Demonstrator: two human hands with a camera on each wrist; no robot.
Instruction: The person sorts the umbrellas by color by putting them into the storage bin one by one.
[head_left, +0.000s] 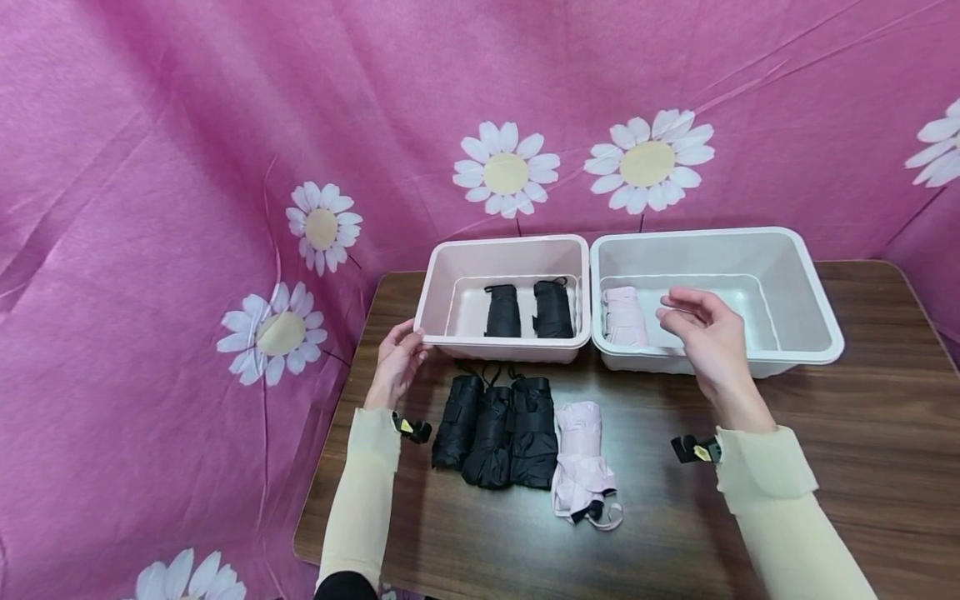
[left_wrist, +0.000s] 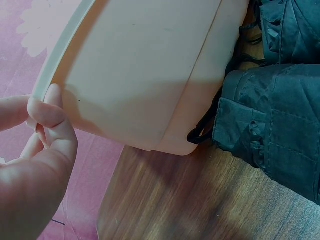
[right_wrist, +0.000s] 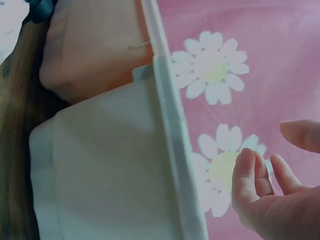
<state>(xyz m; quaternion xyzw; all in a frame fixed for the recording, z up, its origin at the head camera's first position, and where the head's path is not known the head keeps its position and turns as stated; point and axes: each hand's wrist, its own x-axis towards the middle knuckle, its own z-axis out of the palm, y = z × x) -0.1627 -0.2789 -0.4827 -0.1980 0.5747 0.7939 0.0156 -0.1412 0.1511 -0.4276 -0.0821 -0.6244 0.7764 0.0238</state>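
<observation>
My left hand pinches the front left corner of the pale pink bin's rim, thumb and fingers on either side of it in the left wrist view. Two folded black umbrellas lie inside that bin. Over the front edge of the grey-white bin hovers my right hand, fingers loosely bent and nothing between them. A folded pink umbrella lies at the left end of this bin. On the table, three black umbrellas lie side by side, with another pink umbrella at their right.
Both bins stand side by side at the back of the brown wooden table. Behind them hangs a pink cloth with white daisies. The black umbrellas' cord loops reach the pink bin's front wall.
</observation>
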